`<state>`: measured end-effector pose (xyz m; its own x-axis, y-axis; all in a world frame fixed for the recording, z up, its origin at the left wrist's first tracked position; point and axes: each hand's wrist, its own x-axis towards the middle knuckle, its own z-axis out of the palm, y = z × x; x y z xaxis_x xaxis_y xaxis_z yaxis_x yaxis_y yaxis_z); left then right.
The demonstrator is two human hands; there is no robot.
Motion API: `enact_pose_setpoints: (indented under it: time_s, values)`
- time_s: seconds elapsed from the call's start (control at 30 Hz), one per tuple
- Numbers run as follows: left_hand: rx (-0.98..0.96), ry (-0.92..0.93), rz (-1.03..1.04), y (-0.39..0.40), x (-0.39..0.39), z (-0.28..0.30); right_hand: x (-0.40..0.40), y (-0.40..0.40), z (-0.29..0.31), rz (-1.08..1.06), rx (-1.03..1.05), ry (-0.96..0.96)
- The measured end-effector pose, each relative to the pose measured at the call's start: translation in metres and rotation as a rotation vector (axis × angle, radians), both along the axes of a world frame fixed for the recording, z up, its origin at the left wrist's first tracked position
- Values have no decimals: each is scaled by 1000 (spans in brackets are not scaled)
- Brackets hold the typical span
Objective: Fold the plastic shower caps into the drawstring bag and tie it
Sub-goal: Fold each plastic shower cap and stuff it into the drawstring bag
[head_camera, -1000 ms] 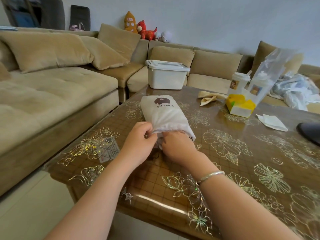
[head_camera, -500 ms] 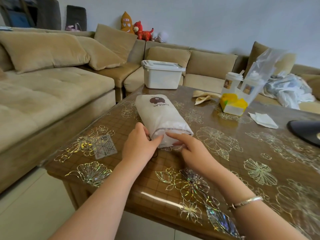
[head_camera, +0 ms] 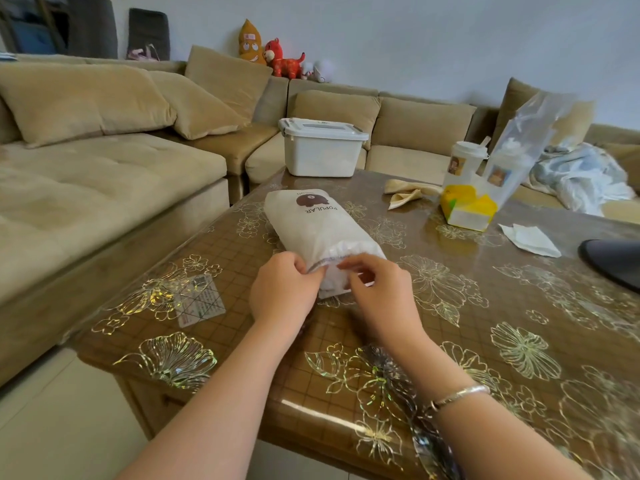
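Directly ahead, drawstring bag (head_camera: 320, 230) lies lengthwise away from me on desk (head_camera: 485, 323), mouth nearest. Left hand (head_camera: 282, 292) pinches the hem; right hand (head_camera: 381, 292) seemingly pinches the mouth's cord.

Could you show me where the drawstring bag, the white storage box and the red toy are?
drawstring bag (head_camera: 320, 225): head view, middle of its cloth.
white storage box (head_camera: 322, 157): head view, front wall.
red toy (head_camera: 282, 60): head view, body.

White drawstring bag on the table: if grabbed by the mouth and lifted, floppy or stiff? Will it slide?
Probably floppy: the drawstring bag is thin cloth, gathered where the left hand and right hand pinch its mouth. Likely light, its bulge looking soft. It may slide easily on the glossy table.
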<state>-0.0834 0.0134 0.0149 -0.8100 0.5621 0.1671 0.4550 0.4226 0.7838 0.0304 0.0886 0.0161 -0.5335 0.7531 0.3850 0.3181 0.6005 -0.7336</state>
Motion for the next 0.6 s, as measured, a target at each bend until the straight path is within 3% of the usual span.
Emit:
enact_pose_setpoints:
  time_s: [0.17, 0.33, 0.5, 0.6]
  values:
    - [-6, -11, 28, 5, 8, 4, 12, 3, 3, -89, -36, 125]
    - [4, -25, 46, 5, 4, 1, 13, 6, -4, -205, 73, 39]
    - [-27, -7, 59, 1, 1, 0, -2, 29, 2, -88, -250, -73]
    - [-42, -6, 49, 2, -4, -2, -18, 39, 2, -102, -272, -147]
